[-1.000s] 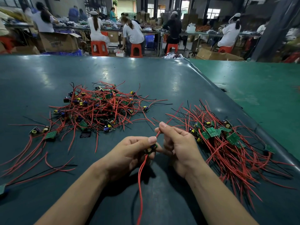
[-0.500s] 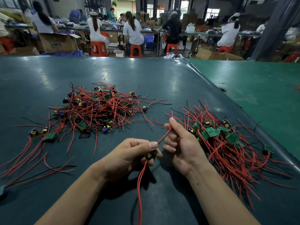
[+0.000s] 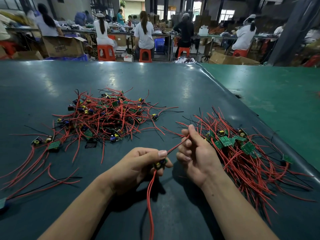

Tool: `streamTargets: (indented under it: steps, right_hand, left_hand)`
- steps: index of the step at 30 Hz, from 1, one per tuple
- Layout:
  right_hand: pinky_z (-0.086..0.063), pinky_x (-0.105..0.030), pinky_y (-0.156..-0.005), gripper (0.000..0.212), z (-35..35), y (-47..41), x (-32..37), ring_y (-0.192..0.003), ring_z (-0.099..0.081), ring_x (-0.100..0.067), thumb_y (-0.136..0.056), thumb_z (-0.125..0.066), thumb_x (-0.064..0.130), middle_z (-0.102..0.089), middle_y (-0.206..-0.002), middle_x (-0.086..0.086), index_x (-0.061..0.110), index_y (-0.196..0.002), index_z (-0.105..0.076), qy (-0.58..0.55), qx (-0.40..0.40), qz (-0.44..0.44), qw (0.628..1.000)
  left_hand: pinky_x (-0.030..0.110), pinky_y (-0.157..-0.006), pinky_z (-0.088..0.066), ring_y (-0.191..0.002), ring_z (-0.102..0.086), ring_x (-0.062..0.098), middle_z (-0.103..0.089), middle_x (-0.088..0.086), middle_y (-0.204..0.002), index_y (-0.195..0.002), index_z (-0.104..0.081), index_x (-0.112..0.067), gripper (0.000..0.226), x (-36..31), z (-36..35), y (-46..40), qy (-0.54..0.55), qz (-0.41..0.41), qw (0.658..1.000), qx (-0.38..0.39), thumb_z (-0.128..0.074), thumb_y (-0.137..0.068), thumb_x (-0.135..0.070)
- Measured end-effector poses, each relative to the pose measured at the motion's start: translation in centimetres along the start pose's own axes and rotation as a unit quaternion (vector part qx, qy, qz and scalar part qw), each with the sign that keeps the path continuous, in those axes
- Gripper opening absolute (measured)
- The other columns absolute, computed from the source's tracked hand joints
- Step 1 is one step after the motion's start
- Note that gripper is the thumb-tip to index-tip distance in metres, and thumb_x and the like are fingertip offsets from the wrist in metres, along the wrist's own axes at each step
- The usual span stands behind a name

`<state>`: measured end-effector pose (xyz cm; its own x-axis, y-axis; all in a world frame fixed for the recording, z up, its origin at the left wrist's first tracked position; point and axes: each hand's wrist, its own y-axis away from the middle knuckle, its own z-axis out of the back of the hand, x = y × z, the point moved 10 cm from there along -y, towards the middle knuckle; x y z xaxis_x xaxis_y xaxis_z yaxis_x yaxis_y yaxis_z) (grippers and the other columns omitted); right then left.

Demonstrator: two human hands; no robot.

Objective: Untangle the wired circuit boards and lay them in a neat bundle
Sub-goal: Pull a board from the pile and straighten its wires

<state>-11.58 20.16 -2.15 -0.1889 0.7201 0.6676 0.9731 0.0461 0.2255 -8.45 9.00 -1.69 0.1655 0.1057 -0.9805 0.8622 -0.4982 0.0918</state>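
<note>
Item: one wired circuit board (image 3: 160, 164), small, with yellow and blue parts, held just above the near middle of the table (image 3: 155, 78).

Holder: left hand (image 3: 138, 163), fingers curled round the board, thumb pressed on top where a red lead leaves it.

Leads: one red wire (image 3: 175, 146) runs taut from the board up and rightward into the right hand (image 3: 195, 153), which pinches it between thumb and forefinger, the other fingers curled. Its long axis lies diagonally, near-left to far-right. A second pair of red leads (image 3: 149, 196) hangs from the board toward the near edge; whether a black one hangs among them cannot be told.

Destination: sorted bundle (image 3: 242, 153), wires roughly parallel, along the right edge, directly beside and beyond the right hand. That hand is the nearer, so laying down likely means carrying the board rightward.

Stock: tangled heap (image 3: 105, 116), far-left of the hands, well apart from the bundle.
</note>
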Motion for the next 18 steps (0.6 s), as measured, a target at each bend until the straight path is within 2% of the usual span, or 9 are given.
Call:
streamTargets:
  steps: [2, 9, 14, 18]
  right_hand:
    - [-0.024, -0.015, -0.032, 0.02, 0.3, -0.1, 0.5, -0.036, -0.032, -0.005, -0.098, -0.053, 0.025, -0.044, -0.049, 0.004, 0.011, -0.087, -0.063, 0.016, -0.007, 0.025, 1.0]
    - [-0.028, -0.015, -0.034, 0.016, 1.4, 0.4, 2.8, -0.035, -0.036, -0.004, -0.098, -0.053, 0.006, -0.051, -0.046, 0.002, 0.012, -0.092, -0.067, 0.152, -0.074, 0.164, 0.972]
    - [-0.028, -0.016, -0.035, 0.012, 1.6, 0.6, 3.2, -0.034, -0.037, -0.008, -0.098, -0.055, 0.012, -0.053, -0.046, 0.001, 0.014, -0.094, -0.067, 0.173, -0.095, 0.178, 0.964]
    - [-0.03, -0.017, -0.035, 0.014, 1.7, 0.5, 3.1, -0.034, -0.039, -0.008, -0.1, -0.05, 0.008, -0.054, -0.045, 0.0, 0.014, -0.093, -0.061, 0.161, -0.093, 0.17, 0.968]
  left_hand:
    - [0.018, -0.056, -0.04, -0.054, -0.051, 0.011, -0.059, 0.004, -0.059, -0.076, -0.075, -0.009, 0.035, -0.1, 0.1, 0.0, 0.004, -0.001, 1.0, -0.008, -0.068, -0.075, -0.043]
    - [0.02, -0.057, -0.041, -0.053, -0.05, 0.011, -0.057, 0.005, -0.057, -0.074, -0.075, -0.008, 0.03, -0.2, 0.2, 0.2, 0.009, 0.002, 1.0, -0.023, -0.06, -0.083, -0.033]
    - [0.021, -0.057, -0.041, -0.053, -0.05, 0.011, -0.057, 0.006, -0.059, -0.073, -0.074, -0.006, 0.029, -0.2, 0.3, 0.1, 0.019, 0.002, 0.999, -0.031, -0.061, -0.081, -0.031]
    - [0.018, -0.056, -0.041, -0.052, -0.05, 0.01, -0.057, 0.005, -0.057, -0.072, -0.075, -0.007, 0.03, -0.1, 0.3, 0.1, 0.018, 0.005, 0.999, -0.033, -0.061, -0.081, -0.032]
